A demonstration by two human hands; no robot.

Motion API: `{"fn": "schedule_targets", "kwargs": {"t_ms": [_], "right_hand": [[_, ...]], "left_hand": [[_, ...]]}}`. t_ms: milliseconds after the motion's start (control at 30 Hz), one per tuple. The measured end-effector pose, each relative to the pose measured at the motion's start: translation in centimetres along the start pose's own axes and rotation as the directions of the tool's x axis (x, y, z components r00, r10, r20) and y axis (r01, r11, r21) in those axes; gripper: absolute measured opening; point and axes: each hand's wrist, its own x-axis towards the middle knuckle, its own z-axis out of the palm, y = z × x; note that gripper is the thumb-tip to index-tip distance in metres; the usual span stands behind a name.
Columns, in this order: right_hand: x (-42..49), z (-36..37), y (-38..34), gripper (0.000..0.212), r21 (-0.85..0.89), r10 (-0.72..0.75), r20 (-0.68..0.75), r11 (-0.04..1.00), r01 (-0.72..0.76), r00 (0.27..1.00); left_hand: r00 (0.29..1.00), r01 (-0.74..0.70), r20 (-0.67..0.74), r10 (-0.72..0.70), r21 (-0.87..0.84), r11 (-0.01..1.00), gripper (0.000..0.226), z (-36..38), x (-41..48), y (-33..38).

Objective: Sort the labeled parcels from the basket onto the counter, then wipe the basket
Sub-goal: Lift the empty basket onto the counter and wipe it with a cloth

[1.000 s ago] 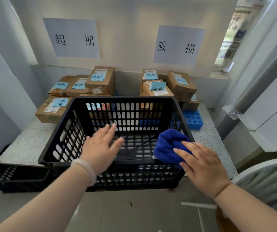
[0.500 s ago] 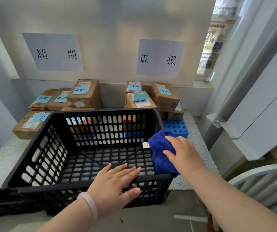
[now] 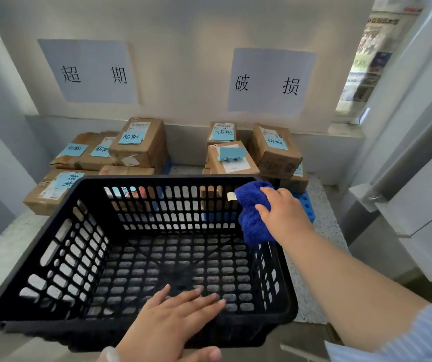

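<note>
Left hand (image 3: 168, 322): pale translucent bangle (image 3: 110, 353) at wrist, forearm bare. Right hand (image 3: 284, 212): forearm bare, light blue striped sleeve (image 3: 405, 338) at upper arm.

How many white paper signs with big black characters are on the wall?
2. The left sign hangs above the left parcel pile; the right sign hangs above the right parcel pile. More could lie outside the view.
</note>
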Motion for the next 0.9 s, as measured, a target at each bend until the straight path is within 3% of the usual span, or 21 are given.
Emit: {"fn": "schedule_targets", "kwargs": {"t_ms": [67, 200, 267, 467, 567, 700, 733, 900], "right_hand": [[1.7, 0.2, -0.1, 0.05, 0.012, 0.014, 0.007, 1.0, -0.014, 1.0], [4.1, 0.6, -0.2, 0.05, 0.001, 0.018, 0.018, 1.0, -0.018, 1.0], [4.7, 0.7, -0.2, 0.049, 0.004, 0.02, 0.017, 1.0, -0.02, 1.0], [3.9, 0.6, 0.0, 0.049, 0.092, 0.013, 0.031, 0.996, -0.015, 0.999], [1.8, 0.1, 0.2, 0.053, 0.102, -0.026, 0.061, 0.995, 0.02, 0.998], [-1.5, -0.8, 0.9, 0.063, 0.132, -0.049, 0.089, 0.991, 0.037, 0.995], [-2.4, -1.0, 1.0, 0.063, 0.141, -0.05, 0.089, 0.989, 0.037, 0.995], [-6.8, -2.0, 1.0, 0.06, 0.14, -0.054, 0.073, 0.989, 0.044, 0.996]], "left_hand": [[0.999, -0.011, -0.045, 0.012, 0.007, 1.0, 0.053, 0.0, 0.1, 0.0], [0.974, -0.03, -0.213, 0.074, 0.204, 0.979, 0.049, 1.4, 1.1, -0.8], [0.981, -0.009, -0.187, 0.06, 0.262, 0.965, 0.05, 2.1, 1.3, -1.4], [1.0, -0.027, 0.005, 0.027, 0.08, 0.996, 0.047, 0.5, 0.3, -0.2], [0.999, 0.045, 0.028, -0.047, 0.059, 0.997, 0.069, 0.2, 0.1, 0.4], [0.994, 0.089, -0.052, -0.092, -0.06, 0.994, 0.076, -1.3, -0.3, 1.5], [0.988, 0.064, -0.135, -0.072, -0.063, 0.996, 0.078, -1.1, -0.1, 1.5], [0.986, 0.1, -0.121, -0.113, -0.11, 0.989, 0.079, -0.8, -0.2, 2.0]]}}
